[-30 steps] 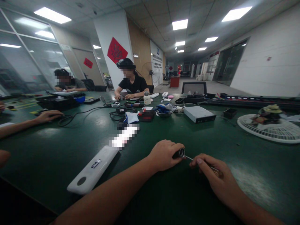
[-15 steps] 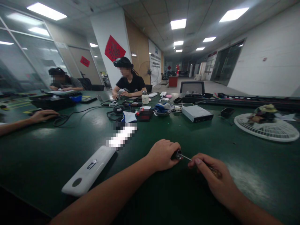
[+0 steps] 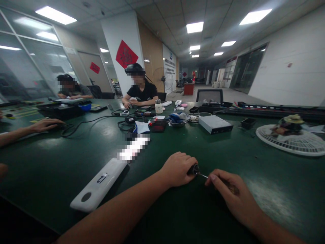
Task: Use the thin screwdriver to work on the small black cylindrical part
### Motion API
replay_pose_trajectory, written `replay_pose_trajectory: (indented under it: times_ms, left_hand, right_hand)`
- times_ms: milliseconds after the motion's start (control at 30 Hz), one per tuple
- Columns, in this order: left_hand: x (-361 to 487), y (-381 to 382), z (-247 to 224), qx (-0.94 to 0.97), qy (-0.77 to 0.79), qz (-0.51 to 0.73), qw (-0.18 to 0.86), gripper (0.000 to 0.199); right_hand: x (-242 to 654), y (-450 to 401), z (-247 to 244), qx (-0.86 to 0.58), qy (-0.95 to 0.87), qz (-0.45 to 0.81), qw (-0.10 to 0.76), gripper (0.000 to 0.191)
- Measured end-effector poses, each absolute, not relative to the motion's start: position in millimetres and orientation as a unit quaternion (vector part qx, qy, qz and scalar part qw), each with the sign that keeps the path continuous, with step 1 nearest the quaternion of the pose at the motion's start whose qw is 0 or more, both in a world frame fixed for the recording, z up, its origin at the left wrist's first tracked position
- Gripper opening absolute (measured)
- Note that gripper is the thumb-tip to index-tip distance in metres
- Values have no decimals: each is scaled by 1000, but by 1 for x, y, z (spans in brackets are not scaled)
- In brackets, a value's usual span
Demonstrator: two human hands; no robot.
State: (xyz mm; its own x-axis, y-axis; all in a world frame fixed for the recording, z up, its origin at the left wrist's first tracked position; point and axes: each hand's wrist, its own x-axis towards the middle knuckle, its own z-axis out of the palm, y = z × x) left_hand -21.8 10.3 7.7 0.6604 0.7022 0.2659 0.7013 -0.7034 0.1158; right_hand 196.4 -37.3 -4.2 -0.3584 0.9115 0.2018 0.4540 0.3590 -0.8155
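Observation:
My left hand is closed around a small dark cylindrical part, resting low over the green table. The part's round, metallic-rimmed end faces right, and the rest of it is hidden in my fingers. In my right hand is a screwdriver with a thin metal shaft and a brownish handle mostly covered by my palm. Its shaft points left, with the tip at the lower edge of the part's round end. Whether the tip touches the rim or sits inside, I cannot tell.
A long white device marked 12 lies left of my forearm. Farther back are a grey metal box, a white fan grille, a bowl with blue cloth and black cables. A co-worker's hand rests at the left.
The screwdriver tip has shifted from inside the part's round opening to its lower edge, and my right hand sits slightly lower. The whole view has moved a little.

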Motion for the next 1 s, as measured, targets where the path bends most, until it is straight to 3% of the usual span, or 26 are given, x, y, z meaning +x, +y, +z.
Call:
replay_pose_trajectory:
  times_ms: [500, 700, 1000]
  left_hand:
    - [-21, 10, 7, 908, 389, 153, 2, 28]
    - [-22, 13, 3, 918, 367, 152, 3, 34]
    - [-18, 9, 2, 917, 359, 160, 63, 47]
  right_hand:
    - [201, -38, -16, -439, -687, 342, 468, 30]
    - [197, -28, -17, -459, -718, 331, 405, 20]
    - [193, -30, -10, -444, -752, 309, 377, 3]
